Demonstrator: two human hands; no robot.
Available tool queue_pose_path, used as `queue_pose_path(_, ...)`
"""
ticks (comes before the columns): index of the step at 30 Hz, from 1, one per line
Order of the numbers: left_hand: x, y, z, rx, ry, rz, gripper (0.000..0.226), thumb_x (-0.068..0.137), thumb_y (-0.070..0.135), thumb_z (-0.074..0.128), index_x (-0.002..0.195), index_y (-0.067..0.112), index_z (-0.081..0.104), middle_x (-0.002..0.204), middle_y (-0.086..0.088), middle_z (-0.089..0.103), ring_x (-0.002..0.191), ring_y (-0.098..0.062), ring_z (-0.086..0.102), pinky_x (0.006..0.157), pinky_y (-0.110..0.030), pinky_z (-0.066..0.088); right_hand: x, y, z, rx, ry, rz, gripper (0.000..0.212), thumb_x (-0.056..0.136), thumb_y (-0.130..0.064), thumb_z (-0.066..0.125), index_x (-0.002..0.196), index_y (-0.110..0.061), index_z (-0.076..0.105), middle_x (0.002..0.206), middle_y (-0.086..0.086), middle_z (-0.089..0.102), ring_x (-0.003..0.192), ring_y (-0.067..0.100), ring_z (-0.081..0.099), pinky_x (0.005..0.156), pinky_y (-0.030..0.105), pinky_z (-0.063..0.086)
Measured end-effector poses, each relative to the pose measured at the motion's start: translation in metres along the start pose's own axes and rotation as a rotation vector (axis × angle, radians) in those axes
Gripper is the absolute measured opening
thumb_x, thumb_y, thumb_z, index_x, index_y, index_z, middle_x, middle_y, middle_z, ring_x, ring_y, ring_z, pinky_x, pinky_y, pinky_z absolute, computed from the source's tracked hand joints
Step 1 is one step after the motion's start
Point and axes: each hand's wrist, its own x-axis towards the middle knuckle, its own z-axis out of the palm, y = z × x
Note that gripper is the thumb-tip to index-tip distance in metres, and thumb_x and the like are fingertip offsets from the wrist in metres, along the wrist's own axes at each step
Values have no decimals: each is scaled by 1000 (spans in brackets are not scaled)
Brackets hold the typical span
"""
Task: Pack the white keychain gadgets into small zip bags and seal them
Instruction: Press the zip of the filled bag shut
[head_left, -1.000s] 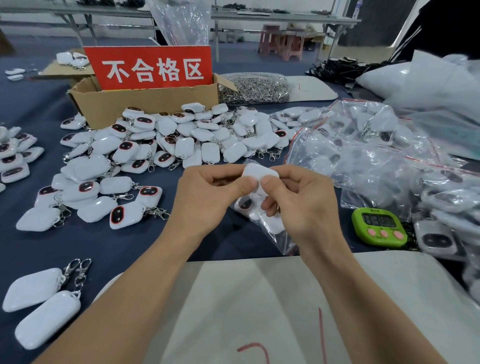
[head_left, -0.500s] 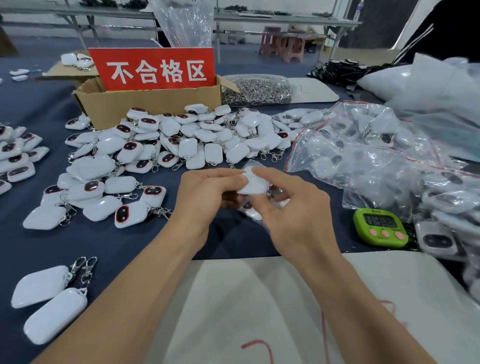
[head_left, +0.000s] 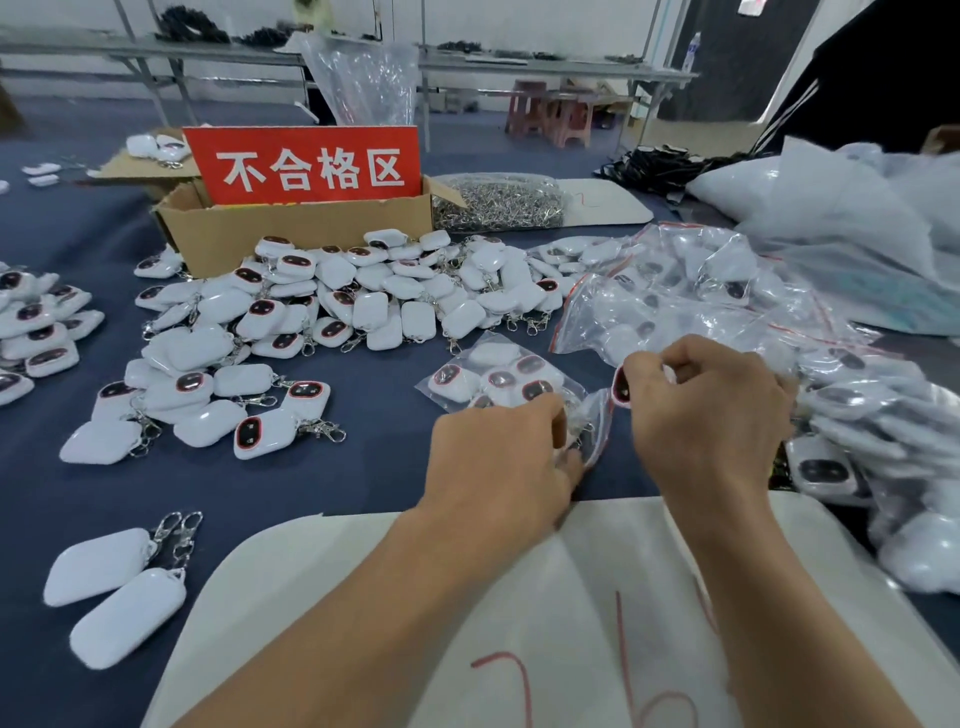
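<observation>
Piles of white keychain gadgets (head_left: 337, 306) cover the blue table (head_left: 363, 467) on our left, spilling from the foot of a cardboard box (head_left: 291, 234) topped by a red sign (head_left: 301, 166). At centre a small zip bag (head_left: 498, 376) lies flat on the cloth with several gadgets already inside, its mouth turned toward us. Our left hand (head_left: 498, 462) curls its fingers over the bag's near edge and grips the film by the opening. Just to the right, our right hand (head_left: 711, 410) pinches a single gadget (head_left: 621, 384), dark red-rimmed face outward, close above the bag's mouth and not yet inside. Farther right, filled bags (head_left: 727, 301) are heaped in a glossy drift.

We judge each gadget to be light, with a hard, smooth shell that may slip from a loose pinch, so we would hold it across its flat sides. Its metal clasp dangles freely and could snag the film on the way in. The bag looks thin, limp and slick, with no shape of its own. We think the best hold is the lip beside the zip strip, spread open with one hand while the other feeds the piece in. To seal it, we would press firmly along the strip from end to end.
</observation>
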Motion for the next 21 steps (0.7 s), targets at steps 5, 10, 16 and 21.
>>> queue_pose_path(5,2,0,-4,62,30,0,35,91,60,49,83,28,62,76,3,67,81,-22,64,59,-35,22,-6,-2,9,-23,-288,-27,37,68,-42,52,55,-9,60,47,5,53,57,24,53,71,32,45)
queue_pose_path(10,-3,0,-3,-268,299,5,24,91,39,51,73,23,53,55,9,51,54,-14,44,55,-34,38,-13,-2,21,211,-522,13,25,73,-41,57,66,-20,69,51,-4,60,51,11,51,55,29,42)
queue_pose_path(16,-1,-9,-8,-407,481,23,19,98,34,51,83,25,57,52,11,42,57,-18,45,54,-34,34,-19,-13,22,428,-633,18,25,89,-31,55,84,-26,79,65,-12,68,64,5,60,68,36,52)
queue_pose_path(21,10,-18,-19,-481,456,-127,19,103,43,40,96,31,52,60,9,62,62,-25,66,66,-43,49,-17,-9,11,265,-178,-104,49,82,5,55,108,-29,78,90,-17,75,86,3,70,87,24,55)
